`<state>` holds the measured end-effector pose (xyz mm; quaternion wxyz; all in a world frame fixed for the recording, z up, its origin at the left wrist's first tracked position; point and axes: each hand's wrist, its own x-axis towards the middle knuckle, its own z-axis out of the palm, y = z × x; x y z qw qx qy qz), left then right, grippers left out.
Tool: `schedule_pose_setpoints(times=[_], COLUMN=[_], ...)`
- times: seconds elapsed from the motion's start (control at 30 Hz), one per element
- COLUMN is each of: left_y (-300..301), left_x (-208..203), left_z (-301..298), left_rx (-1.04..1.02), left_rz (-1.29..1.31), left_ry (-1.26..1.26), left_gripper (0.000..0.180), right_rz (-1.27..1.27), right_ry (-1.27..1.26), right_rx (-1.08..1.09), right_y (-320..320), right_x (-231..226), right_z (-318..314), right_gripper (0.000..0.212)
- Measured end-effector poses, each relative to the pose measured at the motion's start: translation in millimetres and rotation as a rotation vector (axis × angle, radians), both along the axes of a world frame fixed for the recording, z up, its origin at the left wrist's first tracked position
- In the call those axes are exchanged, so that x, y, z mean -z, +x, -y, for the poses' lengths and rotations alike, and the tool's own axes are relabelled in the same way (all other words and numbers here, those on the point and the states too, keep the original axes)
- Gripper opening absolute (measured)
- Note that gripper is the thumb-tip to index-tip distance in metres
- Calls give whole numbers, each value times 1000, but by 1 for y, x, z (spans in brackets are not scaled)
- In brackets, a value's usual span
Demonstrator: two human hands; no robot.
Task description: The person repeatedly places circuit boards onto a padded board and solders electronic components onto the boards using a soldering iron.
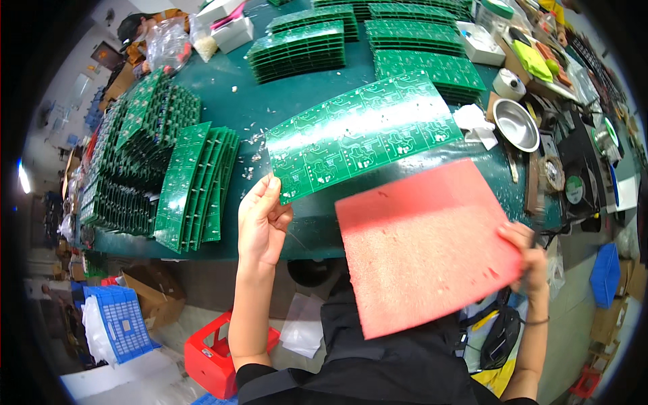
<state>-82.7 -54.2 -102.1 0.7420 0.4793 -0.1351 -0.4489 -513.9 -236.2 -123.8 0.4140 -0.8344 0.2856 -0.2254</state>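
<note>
Holding a rectangular green circuit panel (364,138) at one o'clock, its corner pinched by left fingers (272,189), and a flat pinkish-red foam-like sheet (425,250) at four o'clock, gripped by right fingers (515,236), seems the step, the next move likely calling for steady support.

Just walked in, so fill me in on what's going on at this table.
A person holds up a green circuit board panel by its near left corner in the left hand. The right hand grips a red foam-like sheet by its right edge, nearer the body. More green boards are stacked on the table, at the left and far side.
</note>
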Motion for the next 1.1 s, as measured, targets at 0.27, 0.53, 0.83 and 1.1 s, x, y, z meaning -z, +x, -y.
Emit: schedule_pose_setpoints(times=[0.27, 0.53, 0.83, 1.1], left_y=[13, -35, -55, -21], left_x=[18, 21, 21, 25], left_z=[7, -11, -19, -20], left_rx=[-94, -29, 45, -149], left_rz=[25, 55, -56, 103], left_ry=[-44, 89, -10, 101], left_gripper=[11, 43, 25, 13], right_rz=[413, 414, 369, 753], right_ry=[-11, 349, 542, 436], right_rx=[112, 208, 174, 177], right_y=[35, 111, 121, -44], right_x=[-11, -95, -61, -76], right_z=[9, 14, 46, 116], right_gripper=[32, 28, 15, 46])
